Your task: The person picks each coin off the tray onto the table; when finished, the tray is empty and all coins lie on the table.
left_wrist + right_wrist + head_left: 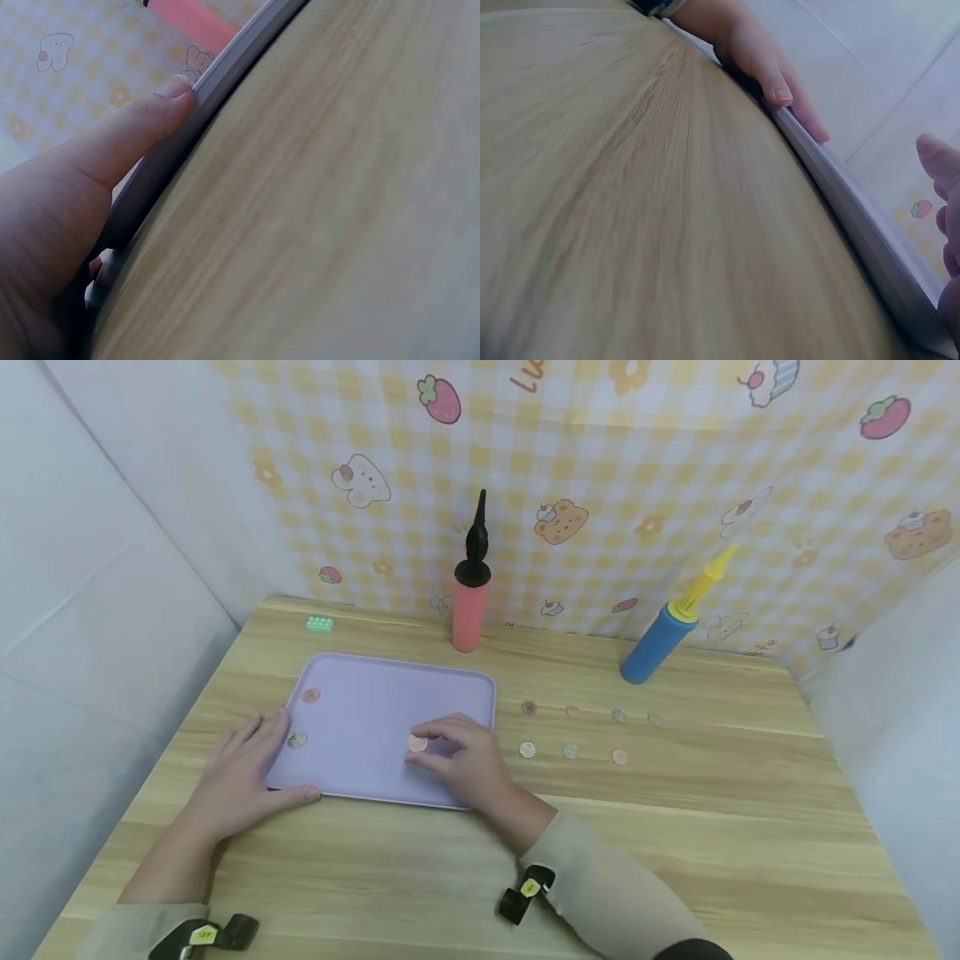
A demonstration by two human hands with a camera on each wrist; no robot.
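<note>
Between right fingers (441, 727), copper coin (417, 744)

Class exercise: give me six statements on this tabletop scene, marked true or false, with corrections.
1. The right hand pinches a copper-coloured coin over the tray. True.
2. The left hand holds a coin. False: the left hand touches the tray's edge.
3. Seven coins lie on the table to the right of the tray. True.
4. The green brick lies inside the tray. False: the green brick is on the table, beyond the tray's far edge.
5. The pink pump stands upright. True.
6. The blue pump is left of the pink pump. False: the blue pump is to its right.
</note>
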